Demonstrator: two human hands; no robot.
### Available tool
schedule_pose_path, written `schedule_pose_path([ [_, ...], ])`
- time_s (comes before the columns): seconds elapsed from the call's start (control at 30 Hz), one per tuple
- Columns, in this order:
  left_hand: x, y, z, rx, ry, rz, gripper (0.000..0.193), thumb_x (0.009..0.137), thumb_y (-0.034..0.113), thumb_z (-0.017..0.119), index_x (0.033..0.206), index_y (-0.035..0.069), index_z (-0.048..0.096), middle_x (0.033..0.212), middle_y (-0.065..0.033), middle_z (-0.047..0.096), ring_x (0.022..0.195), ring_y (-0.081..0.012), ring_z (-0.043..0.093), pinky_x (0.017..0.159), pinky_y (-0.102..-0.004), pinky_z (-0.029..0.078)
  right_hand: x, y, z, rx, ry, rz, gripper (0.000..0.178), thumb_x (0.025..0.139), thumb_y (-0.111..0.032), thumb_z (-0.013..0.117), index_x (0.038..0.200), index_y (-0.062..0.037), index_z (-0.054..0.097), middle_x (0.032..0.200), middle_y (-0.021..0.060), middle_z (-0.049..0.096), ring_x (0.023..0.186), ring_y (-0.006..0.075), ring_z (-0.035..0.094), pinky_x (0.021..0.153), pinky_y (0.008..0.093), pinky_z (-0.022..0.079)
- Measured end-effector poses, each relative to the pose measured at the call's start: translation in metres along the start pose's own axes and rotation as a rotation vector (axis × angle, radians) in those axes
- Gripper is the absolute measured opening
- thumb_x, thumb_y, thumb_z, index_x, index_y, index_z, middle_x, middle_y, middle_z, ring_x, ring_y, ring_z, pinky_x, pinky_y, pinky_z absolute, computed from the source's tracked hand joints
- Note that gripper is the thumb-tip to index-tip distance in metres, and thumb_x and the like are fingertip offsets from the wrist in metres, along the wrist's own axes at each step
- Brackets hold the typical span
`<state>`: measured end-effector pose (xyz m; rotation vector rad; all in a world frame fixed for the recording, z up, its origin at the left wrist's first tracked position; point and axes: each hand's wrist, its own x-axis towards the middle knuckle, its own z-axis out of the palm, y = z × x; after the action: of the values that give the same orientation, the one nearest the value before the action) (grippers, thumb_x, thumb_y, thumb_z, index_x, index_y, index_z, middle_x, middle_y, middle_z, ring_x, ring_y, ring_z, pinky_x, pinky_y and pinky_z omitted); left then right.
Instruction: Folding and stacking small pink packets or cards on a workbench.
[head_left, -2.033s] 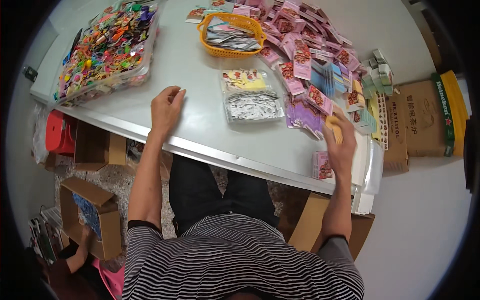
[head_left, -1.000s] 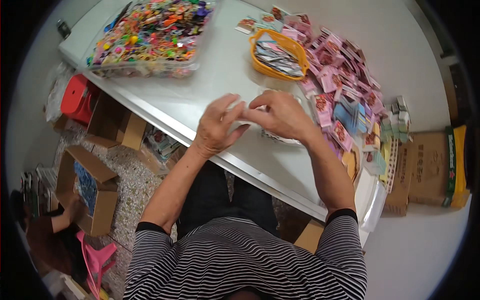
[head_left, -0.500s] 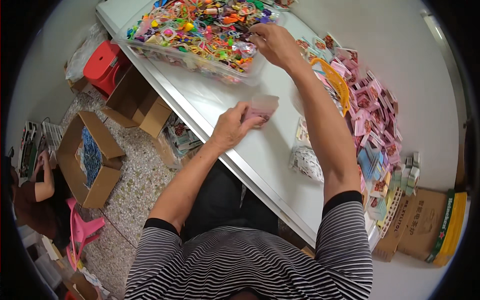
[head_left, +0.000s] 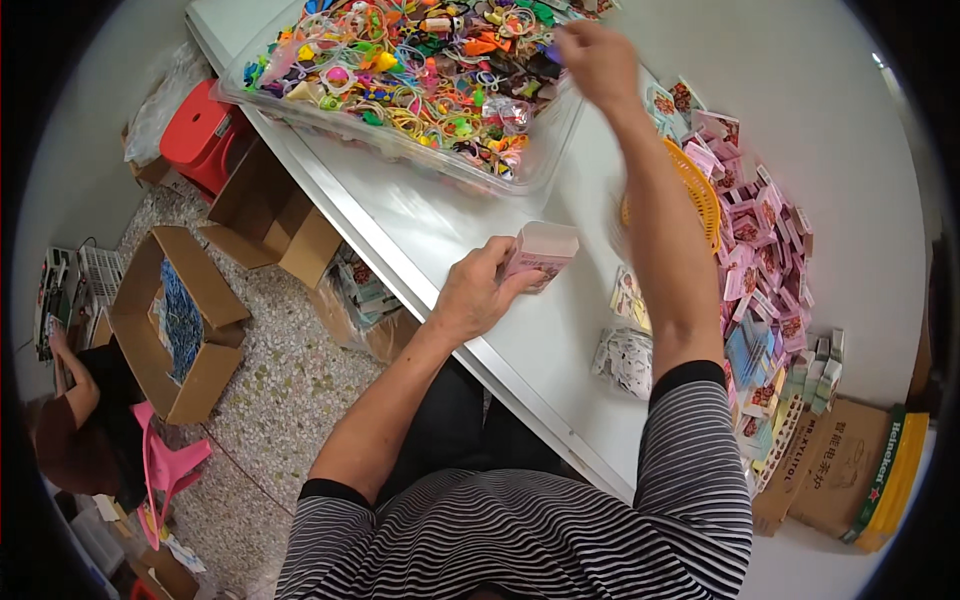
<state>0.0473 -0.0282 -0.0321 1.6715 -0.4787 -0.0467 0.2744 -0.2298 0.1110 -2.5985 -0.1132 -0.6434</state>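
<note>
My left hand [head_left: 476,287] grips a small pink cardboard box [head_left: 535,262] above the white table, thumb on the near side and fingers behind. The box stands nearly upright, its pale end facing up. My right hand [head_left: 600,65] is over the right rim of a clear plastic bin [head_left: 400,150], slightly smeared by motion, its fingers drawn together. A purple bit shows by the fingertips; whether it is held I cannot make out. Inside the bin lies a heap of small colourful trinkets [head_left: 440,85] with cords and bands.
A yellow basket [head_left: 695,195], partly behind my right forearm, stands beside a large pile of pink boxes [head_left: 755,240]. Bagged packets [head_left: 625,360] lie on the white table [head_left: 540,350]. Open cartons [head_left: 190,320] and a red stool [head_left: 195,135] stand left; another person [head_left: 85,420] sits there.
My right hand has moved right, from above the trinkets to the bin's rim. My left hand and the pink box have shifted slightly right and nearer.
</note>
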Motion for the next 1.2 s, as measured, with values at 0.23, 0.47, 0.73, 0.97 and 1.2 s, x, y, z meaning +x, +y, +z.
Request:
schedule_pose_path([
  [0.23,0.004,0.0,0.006,-0.017,-0.033,-0.02,0.041,0.09,0.025,0.079,0.117,0.002,0.058,0.096,-0.021,0.07,0.087,-0.0379,0.069,0.076,-0.0433,0.055,-0.003,0.163,-0.062,-0.362,-0.228,0.106,0.042,0.092,-0.036,0.066,0.116,-0.0025,0.073,0.104,0.0163,0.076,0.093,0.029,0.073,0.084,0.037,0.055],
  [0.47,0.002,0.006,-0.002,-0.104,-0.003,-0.108,0.043,0.09,0.023,0.079,0.118,-0.003,0.059,0.099,-0.0212,0.071,0.09,-0.0311,0.073,0.08,-0.0375,0.056,-0.074,0.121,-0.129,-0.132,-0.264,0.145,0.038,0.097,-0.033,0.064,0.113,0.0015,0.072,0.1,0.0154,0.074,0.09,0.0233,0.068,0.08,0.0368,0.052],
  [0.73,0.001,0.007,-0.002,-0.137,-0.02,-0.133,0.043,0.091,0.022,0.079,0.119,-0.003,0.058,0.101,-0.0205,0.073,0.094,-0.0286,0.073,0.082,-0.0367,0.057,-0.139,0.165,-0.15,-0.296,-0.695,0.487,0.047,0.102,-0.041,0.06,0.116,0.0033,0.068,0.094,0.0173,0.072,0.086,0.0238,0.066,0.081,0.0364,0.051],
  [0.97,0.003,0.009,-0.001,-0.155,-0.034,-0.125,0.043,0.091,0.023,0.078,0.119,-0.002,0.059,0.101,-0.0203,0.074,0.094,-0.0271,0.074,0.084,-0.0355,0.056,-0.165,0.156,-0.169,-0.223,-0.251,0.338,0.028,0.094,-0.021,0.063,0.104,0.0037,0.072,0.075,0.0095,0.067,0.067,0.016,0.058,0.066,0.0344,0.048],
  [1.2,0.003,0.011,-0.002,-0.182,-0.011,-0.123,0.041,0.091,0.023,0.078,0.117,-0.003,0.06,0.097,-0.0173,0.076,0.09,-0.0207,0.073,0.083,-0.0323,0.056,-0.164,0.117,-0.178,0.079,0.144,0.371,0.035,0.086,-0.029,0.081,0.101,0.002,0.077,0.084,0.0061,0.075,0.076,0.0124,0.066,0.072,0.0283,0.052],
])
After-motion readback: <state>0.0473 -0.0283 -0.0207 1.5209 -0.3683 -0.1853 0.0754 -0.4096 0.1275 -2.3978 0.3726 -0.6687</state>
